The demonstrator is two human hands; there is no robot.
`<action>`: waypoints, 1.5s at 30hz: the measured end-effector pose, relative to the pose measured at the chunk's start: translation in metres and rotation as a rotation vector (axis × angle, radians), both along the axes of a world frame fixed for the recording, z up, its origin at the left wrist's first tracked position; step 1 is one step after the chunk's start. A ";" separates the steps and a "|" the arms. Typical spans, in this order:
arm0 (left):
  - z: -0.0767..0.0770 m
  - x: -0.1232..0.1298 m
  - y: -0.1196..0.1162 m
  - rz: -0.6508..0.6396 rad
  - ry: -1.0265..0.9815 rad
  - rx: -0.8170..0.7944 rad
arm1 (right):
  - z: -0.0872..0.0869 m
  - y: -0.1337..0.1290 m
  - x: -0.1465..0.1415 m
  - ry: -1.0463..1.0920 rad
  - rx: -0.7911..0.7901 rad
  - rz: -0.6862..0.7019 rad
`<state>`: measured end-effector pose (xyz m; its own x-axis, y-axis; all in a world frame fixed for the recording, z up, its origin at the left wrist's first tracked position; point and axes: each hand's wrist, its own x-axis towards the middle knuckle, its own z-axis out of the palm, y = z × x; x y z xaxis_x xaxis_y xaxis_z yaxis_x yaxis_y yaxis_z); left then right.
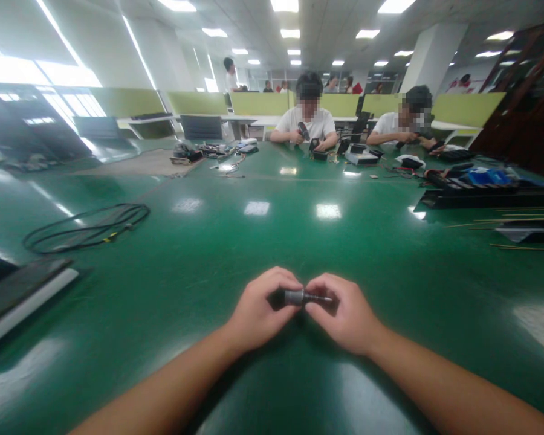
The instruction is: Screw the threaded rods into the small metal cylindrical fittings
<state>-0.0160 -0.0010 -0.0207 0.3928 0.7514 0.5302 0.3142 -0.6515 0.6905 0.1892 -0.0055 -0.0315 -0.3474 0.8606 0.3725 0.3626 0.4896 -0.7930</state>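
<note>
Between my two hands is a small grey cylinder with a thin, dark pointed shaft [294,297], lying roughly level just over the green table [236,241]. My left hand [263,308] pinches the thick cylindrical end between thumb and fingers. The shaft points right, into the curl of my right hand [347,314], whose thumb and fingertips close around it near the collar. The fingertips of both hands almost meet at the middle of the piece. Its exact kind cannot be made out.
A coiled black cable [90,226] lies at left, above a dark flat device with a pale edge [31,302]. Thin rods [526,246] and a black tray [489,198] are at right. Across the table, two people handle tools and parts beside a grey box [362,155].
</note>
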 end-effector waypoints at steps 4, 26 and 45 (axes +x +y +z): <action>-0.001 0.001 0.000 -0.001 0.001 -0.009 | 0.000 0.000 -0.001 -0.014 0.012 -0.004; -0.002 0.003 -0.002 0.074 0.033 -0.040 | -0.005 0.004 0.000 -0.035 0.017 -0.020; -0.002 0.003 -0.001 0.093 0.016 -0.053 | -0.006 0.007 0.001 -0.035 -0.008 -0.023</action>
<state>-0.0126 -0.0022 -0.0227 0.3286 0.8116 0.4830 0.3830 -0.5820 0.7173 0.1903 0.0010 -0.0370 -0.3404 0.8713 0.3536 0.4011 0.4747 -0.7834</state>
